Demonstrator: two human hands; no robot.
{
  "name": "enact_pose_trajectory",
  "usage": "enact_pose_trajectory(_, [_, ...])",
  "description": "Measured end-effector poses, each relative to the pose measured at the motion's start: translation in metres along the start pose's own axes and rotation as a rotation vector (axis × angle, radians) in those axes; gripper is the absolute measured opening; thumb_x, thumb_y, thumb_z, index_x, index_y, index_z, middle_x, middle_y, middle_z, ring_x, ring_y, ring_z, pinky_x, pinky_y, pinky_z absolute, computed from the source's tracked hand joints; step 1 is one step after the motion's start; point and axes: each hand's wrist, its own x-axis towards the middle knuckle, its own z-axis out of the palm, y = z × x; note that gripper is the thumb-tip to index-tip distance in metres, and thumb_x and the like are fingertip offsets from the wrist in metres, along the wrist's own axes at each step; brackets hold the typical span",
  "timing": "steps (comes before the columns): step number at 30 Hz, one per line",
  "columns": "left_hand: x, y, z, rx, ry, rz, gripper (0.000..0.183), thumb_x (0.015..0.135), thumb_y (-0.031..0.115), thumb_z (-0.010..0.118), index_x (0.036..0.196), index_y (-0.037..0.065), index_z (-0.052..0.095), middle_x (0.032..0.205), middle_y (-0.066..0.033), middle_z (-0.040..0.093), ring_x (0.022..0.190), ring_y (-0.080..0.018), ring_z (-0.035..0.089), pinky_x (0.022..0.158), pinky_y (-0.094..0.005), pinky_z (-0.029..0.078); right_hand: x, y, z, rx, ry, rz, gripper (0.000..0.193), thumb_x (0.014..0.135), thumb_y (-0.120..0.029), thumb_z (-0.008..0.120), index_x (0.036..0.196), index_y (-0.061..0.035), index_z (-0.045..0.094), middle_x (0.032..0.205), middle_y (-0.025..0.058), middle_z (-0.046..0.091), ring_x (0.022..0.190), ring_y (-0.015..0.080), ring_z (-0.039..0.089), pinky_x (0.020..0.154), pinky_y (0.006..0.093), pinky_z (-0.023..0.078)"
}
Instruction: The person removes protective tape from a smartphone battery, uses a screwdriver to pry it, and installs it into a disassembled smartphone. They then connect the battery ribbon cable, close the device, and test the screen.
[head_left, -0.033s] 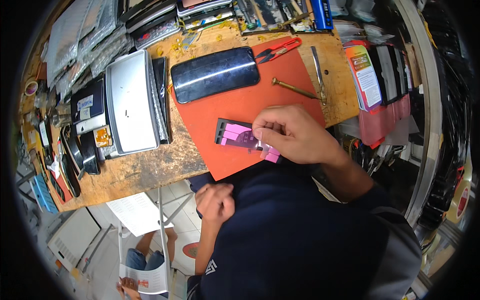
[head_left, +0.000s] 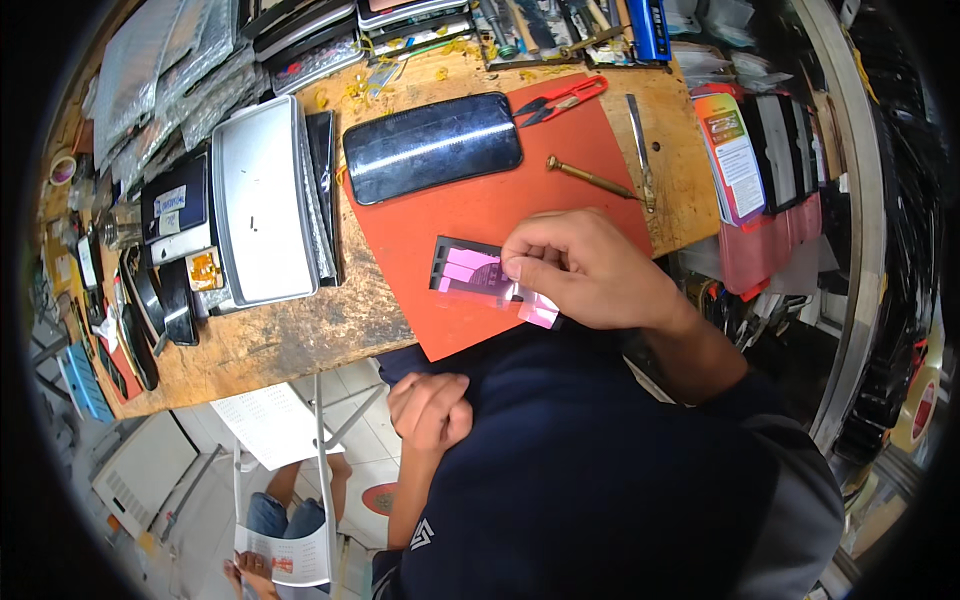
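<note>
On the orange-red mat (head_left: 420, 230) lies a flat black rectangular piece with pink adhesive sections (head_left: 462, 262), perhaps a phone battery. My right hand (head_left: 590, 270) is over its right end, thumb and forefinger pinched together. From that pinch a clear, pink-tinged film (head_left: 535, 311) hangs over the lower right part of the piece. Whether the film is stuck to it there I cannot tell. My left hand (head_left: 430, 410) rests curled by my lap, below the table edge, with nothing visible in it. Beyond the piece lies a dark phone screen (head_left: 435, 147).
Red snips (head_left: 565, 100), a brass-coloured screwdriver (head_left: 590, 178) and a metal spudger (head_left: 638, 150) lie right of the screen. A white tray (head_left: 262, 200) stands to the left. Bubble-wrapped packs (head_left: 150, 90) fill the back left. Another person's legs (head_left: 285, 510) show below the table.
The clear film has swung down and left across the piece's lower edge. My right hand has shifted very slightly left. The left hand's fingers have curled in a little more.
</note>
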Motion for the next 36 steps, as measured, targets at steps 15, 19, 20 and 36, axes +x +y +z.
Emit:
enact_pose_trajectory(15, [0.068,-0.033,-0.006,0.085,0.109,-0.048,0.016,0.081,-0.003,0.06,0.094,-0.001,0.069,0.076,-0.0117,0.069,0.063,-0.0263,0.066,0.06,-0.0353,0.052,0.038,-0.008,-0.017,-0.057,-0.204,0.159,0.014,0.099,-0.011,0.07,0.098,0.0016,0.076,0.075,-0.0006,0.07,0.064,0.0036,0.058,0.057,0.0252,0.045])
enact_pose_trajectory(19, [0.068,-0.037,-0.004,0.091,0.134,-0.012,0.017,0.08,-0.003,0.061,0.093,-0.001,0.07,0.077,-0.0112,0.07,0.064,-0.0249,0.067,0.06,-0.0346,0.051,0.035,0.002,-0.021,0.137,-0.271,0.096,0.015,0.1,-0.013,0.071,0.098,0.0013,0.075,0.083,0.0001,0.071,0.07,0.0054,0.06,0.062,0.0247,0.047])
enact_pose_trajectory(20, [0.068,-0.038,-0.003,0.096,0.142,-0.003,0.017,0.079,-0.003,0.061,0.093,-0.001,0.07,0.077,-0.0111,0.07,0.064,-0.0246,0.067,0.06,-0.0345,0.051,0.035,0.002,-0.022,0.193,-0.292,0.073,0.015,0.1,-0.013,0.071,0.099,0.0013,0.075,0.085,0.0003,0.072,0.072,0.0058,0.061,0.064,0.0246,0.047])
enact_pose_trajectory(36, [0.075,-0.039,-0.005,0.147,0.099,0.074,0.024,0.072,-0.003,0.062,0.092,0.0,0.074,0.078,-0.0099,0.069,0.063,-0.0234,0.066,0.06,-0.0342,0.048,0.033,-0.01,-0.016,-0.034,-0.212,0.13,0.014,0.099,-0.014,0.071,0.096,-0.0014,0.075,0.077,-0.0029,0.07,0.066,0.0018,0.057,0.058,0.0232,0.044])
